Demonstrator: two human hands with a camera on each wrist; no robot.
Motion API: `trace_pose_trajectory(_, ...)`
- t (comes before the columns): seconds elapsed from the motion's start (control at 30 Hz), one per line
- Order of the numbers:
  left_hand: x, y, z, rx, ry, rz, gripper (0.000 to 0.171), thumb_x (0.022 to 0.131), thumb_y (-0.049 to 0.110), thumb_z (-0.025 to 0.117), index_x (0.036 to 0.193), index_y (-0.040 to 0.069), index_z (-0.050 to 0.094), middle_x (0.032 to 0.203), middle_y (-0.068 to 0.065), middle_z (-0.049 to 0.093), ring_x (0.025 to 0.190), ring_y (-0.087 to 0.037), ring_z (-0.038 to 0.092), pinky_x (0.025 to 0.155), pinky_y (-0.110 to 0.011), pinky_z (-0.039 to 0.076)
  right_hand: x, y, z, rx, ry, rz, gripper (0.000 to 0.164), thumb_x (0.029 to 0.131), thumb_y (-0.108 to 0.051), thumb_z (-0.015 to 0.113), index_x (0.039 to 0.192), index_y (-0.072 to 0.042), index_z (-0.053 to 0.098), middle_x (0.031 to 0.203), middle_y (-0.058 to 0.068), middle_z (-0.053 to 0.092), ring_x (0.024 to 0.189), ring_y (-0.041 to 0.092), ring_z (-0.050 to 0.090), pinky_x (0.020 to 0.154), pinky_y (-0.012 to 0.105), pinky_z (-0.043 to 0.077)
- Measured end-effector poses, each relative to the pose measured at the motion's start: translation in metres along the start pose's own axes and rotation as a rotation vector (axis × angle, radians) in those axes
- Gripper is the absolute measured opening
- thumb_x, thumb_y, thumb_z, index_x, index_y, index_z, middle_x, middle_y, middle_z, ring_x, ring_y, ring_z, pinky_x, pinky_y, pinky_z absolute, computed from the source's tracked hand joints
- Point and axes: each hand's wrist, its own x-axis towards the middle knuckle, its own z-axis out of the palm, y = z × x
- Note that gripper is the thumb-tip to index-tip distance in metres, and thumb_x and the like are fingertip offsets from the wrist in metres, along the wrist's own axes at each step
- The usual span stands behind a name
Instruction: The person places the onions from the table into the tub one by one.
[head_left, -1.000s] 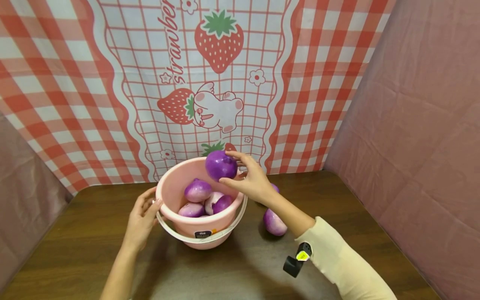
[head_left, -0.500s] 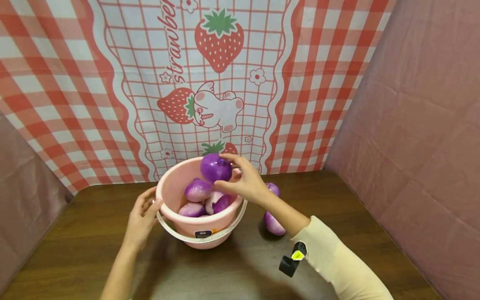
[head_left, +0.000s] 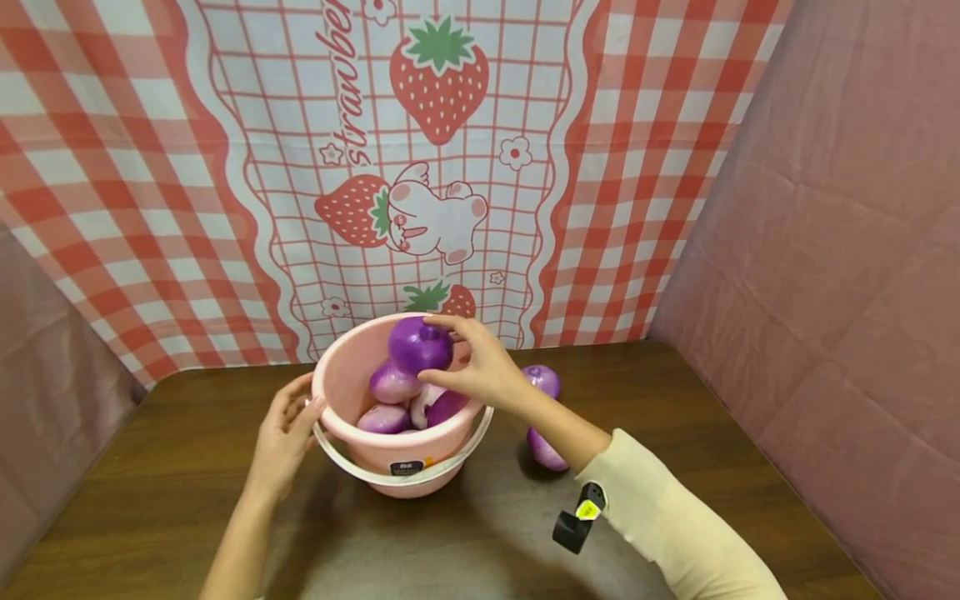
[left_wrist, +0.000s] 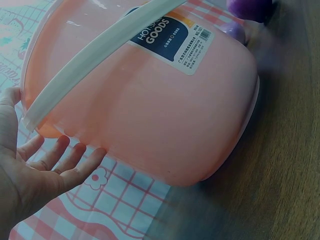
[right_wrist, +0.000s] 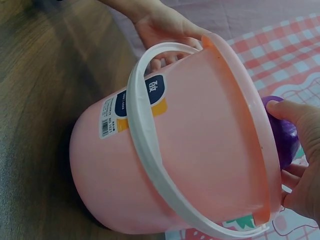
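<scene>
My right hand [head_left: 483,367] holds a purple onion [head_left: 416,344] between thumb and fingers, over the mouth of a pink bucket [head_left: 371,450]. Several more purple onions [head_left: 383,419] lie inside the bucket, the nearest just under the held one. My left hand [head_left: 281,437] grips the bucket's left rim, thumb at the edge and fingertips [left_wrist: 92,161] against the outer wall. The white handle [left_wrist: 82,67] hangs down across the bucket's front. In the right wrist view the held onion [right_wrist: 283,132] shows past the rim, partly hidden by it.
Two purple onions [head_left: 542,380] [head_left: 546,450] sit on the brown wooden table [head_left: 637,392] right of the bucket, partly behind my right forearm. A strawberry-print cloth [head_left: 435,100] hangs behind the table, and a pink cloth [head_left: 795,275] hangs at the right.
My right hand has moved left and lower with the onion, from the bucket's right rim toward the middle of its mouth. The left hand and the bucket stay in place.
</scene>
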Motion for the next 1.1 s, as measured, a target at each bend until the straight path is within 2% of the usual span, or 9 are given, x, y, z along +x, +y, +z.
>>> trace_pose_trajectory(0.3, 0.0006, 0.0001, -0.0004, 0.013, 0.004, -0.004, 0.035, 0.096, 0.008, 0.049, 0.130, 0.014, 0.044, 0.094, 0.011, 0.060, 0.080, 0.001, 0.060, 0.065, -0.021, 0.055, -0.0005, -0.0002, 0.0040, -0.014, -0.021, -0.014, 0.067, 0.070, -0.027, 0.082, 0.130, -0.025, 0.052, 0.119, 0.008, 0.056, 0.103, 0.020, 0.056, 0.081, 0.030, 0.050)
trace_pose_trajectory(0.57, -0.0005, 0.0005, -0.0021, 0.012, 0.006, -0.004, 0.035, 0.096, 0.008, 0.049, 0.130, 0.013, 0.044, 0.094, 0.010, 0.060, 0.080, 0.001, 0.060, 0.065, -0.021, 0.055, 0.0007, -0.0019, 0.0074, 0.003, -0.060, -0.060, 0.064, 0.072, -0.025, 0.081, 0.129, -0.020, 0.053, 0.127, 0.008, 0.053, 0.108, 0.021, 0.055, 0.086, 0.039, 0.050)
trace_pose_trajectory(1.1, 0.0016, 0.0032, -0.0017, 0.065, -0.005, -0.033, 0.036, 0.096, 0.011, 0.049, 0.131, 0.012, 0.042, 0.097, 0.014, 0.060, 0.082, 0.001, 0.060, 0.067, -0.021, 0.055, 0.0023, -0.0009, 0.0083, 0.004, -0.089, -0.118, 0.063, 0.071, -0.022, 0.081, 0.128, -0.015, 0.054, 0.129, 0.007, 0.053, 0.107, 0.019, 0.056, 0.086, 0.036, 0.051)
